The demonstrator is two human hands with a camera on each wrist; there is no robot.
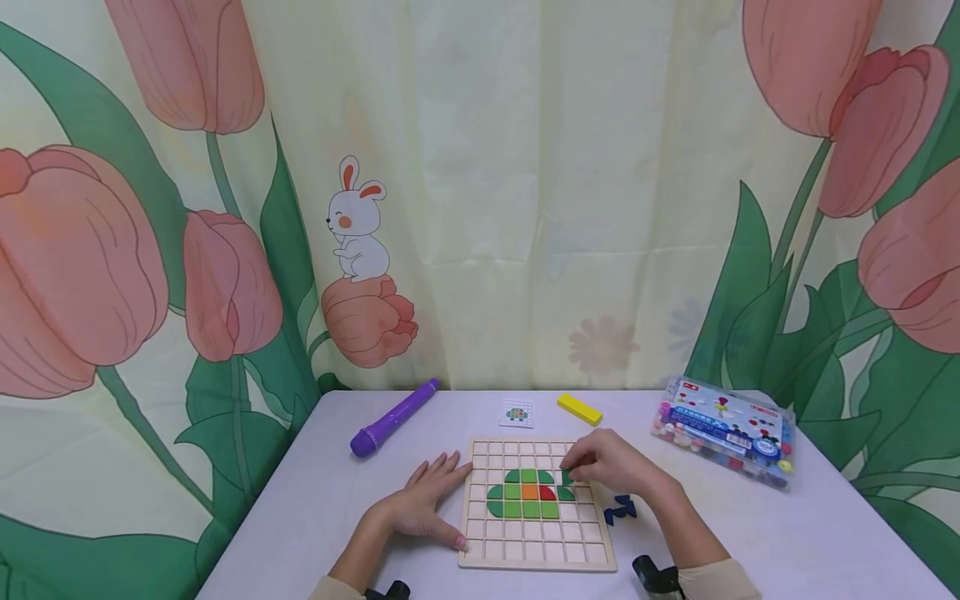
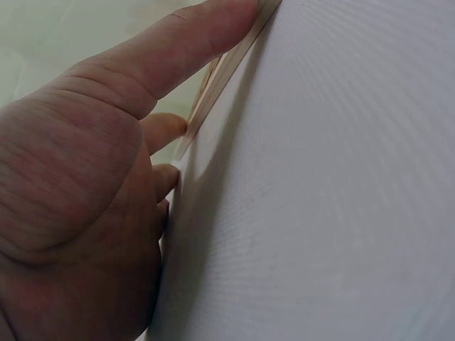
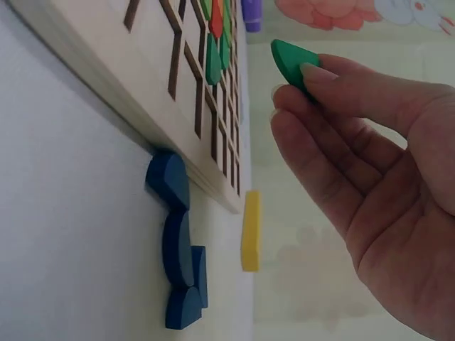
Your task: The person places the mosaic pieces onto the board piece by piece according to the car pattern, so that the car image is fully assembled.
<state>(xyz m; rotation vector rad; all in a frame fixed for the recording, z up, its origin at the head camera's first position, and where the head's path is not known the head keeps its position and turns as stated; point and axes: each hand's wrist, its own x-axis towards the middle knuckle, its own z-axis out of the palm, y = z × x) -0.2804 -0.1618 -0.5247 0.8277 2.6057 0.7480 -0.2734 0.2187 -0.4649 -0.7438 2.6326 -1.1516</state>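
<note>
A wooden grid board (image 1: 540,552) lies on the table, with green, orange and red pieces set in its middle cells. My left hand (image 1: 420,504) is spread beside it, and its thumb and fingertips touch the board's left edge. Over the right side of the grid, my right hand (image 1: 611,462) pinches a green quarter-round piece (image 3: 293,62) between thumb and fingers. In the right wrist view that piece is held clear of the board. Several dark blue curved pieces (image 3: 178,245) lie on the table just off the board's right edge.
Behind the board are a small pattern card (image 1: 517,414) and a yellow bar (image 1: 580,409). A purple marker-shaped stick (image 1: 393,419) lies at the back left. At the back right sits a clear plastic case (image 1: 723,429) of colourful parts. A printed curtain (image 1: 480,208) hangs behind the table.
</note>
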